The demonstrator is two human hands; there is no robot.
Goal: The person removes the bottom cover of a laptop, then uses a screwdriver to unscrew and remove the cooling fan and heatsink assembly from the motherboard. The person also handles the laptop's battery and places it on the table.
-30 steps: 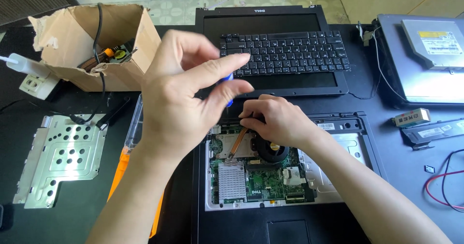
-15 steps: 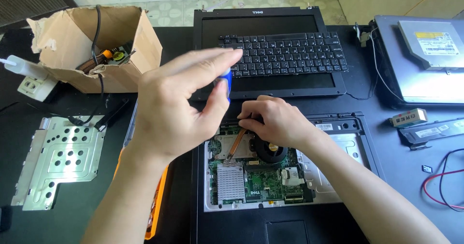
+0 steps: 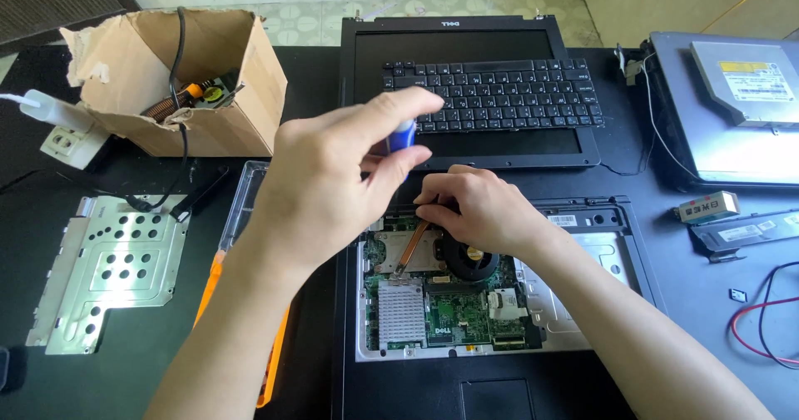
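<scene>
While hands work, cardboard box (image 3: pixel 179 83) left, keyboard (image 3: pixel 499 95) behind, perforated plate (image 3: pixel 108 266) near

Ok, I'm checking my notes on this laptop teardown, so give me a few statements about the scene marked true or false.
1. The left hand pinches a blue-handled screwdriver by its top. True.
2. The right hand rests on the cardboard box. False: it rests on the opened laptop base, by the fan.
3. The loose keyboard lies on the laptop's screen. True.
4. The perforated metal plate lies right of the base. False: it lies left.
5. The cardboard box is empty. False: it holds cables and parts.
</scene>
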